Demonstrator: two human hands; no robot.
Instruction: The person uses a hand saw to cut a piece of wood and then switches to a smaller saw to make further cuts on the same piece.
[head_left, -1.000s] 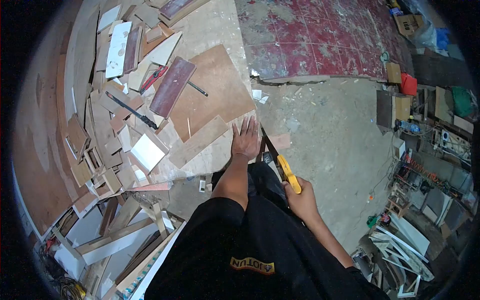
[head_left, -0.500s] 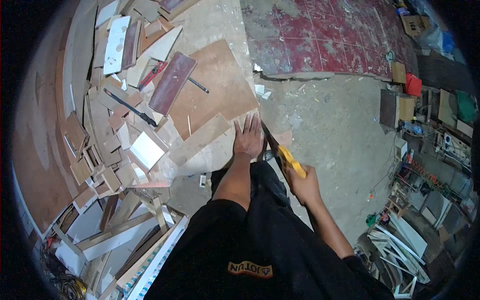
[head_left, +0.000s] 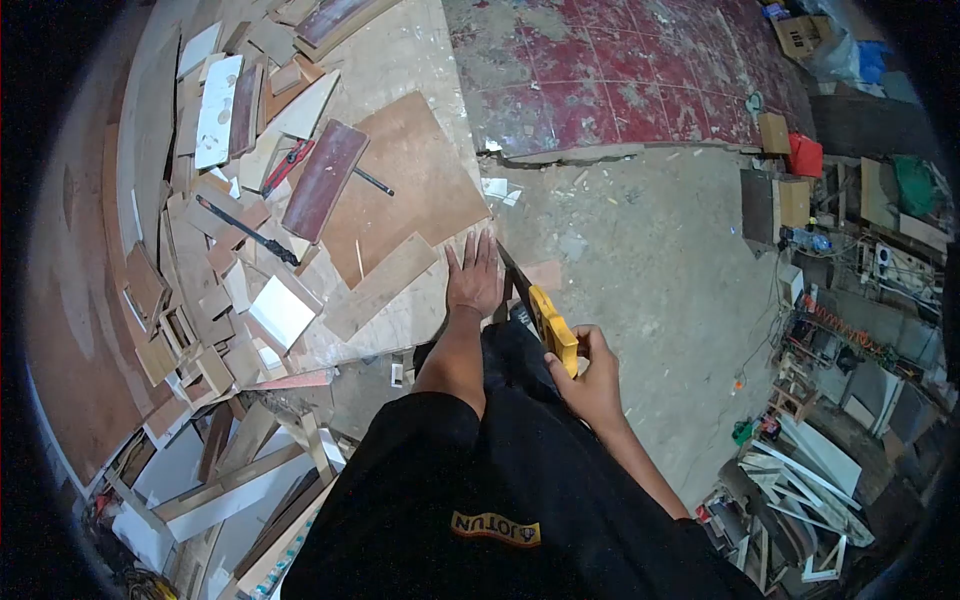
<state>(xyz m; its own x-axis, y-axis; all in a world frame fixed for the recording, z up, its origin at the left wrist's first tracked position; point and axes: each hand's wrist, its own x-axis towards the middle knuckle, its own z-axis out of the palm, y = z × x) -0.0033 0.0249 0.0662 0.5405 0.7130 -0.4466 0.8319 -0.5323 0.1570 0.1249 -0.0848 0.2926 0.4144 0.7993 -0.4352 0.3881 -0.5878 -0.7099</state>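
Observation:
My left hand lies flat near the right edge of the pale plywood worktop, fingers stretched forward. Close to its right side is a hand saw with a yellow handle, its dark blade running along the worktop's edge. The rear of that handle is in my right hand, thumb against it and fingers curled; part of the grip is hidden. Left of my left hand lies a narrow wood strip, beside a larger brown plywood sheet. A pencil-thin stick rests on the sheet.
A dark red board lies across a black rod. Red-handled pliers, a long black tool and many offcuts cover the worktop's left side. Concrete floor lies to the right, with shelves of clutter beyond.
My right hand and the saw's handle have shifted, and the hand's hold looks looser, with fingers more raised. The whole view has moved slightly left. My left hand stays flat on the worktop.

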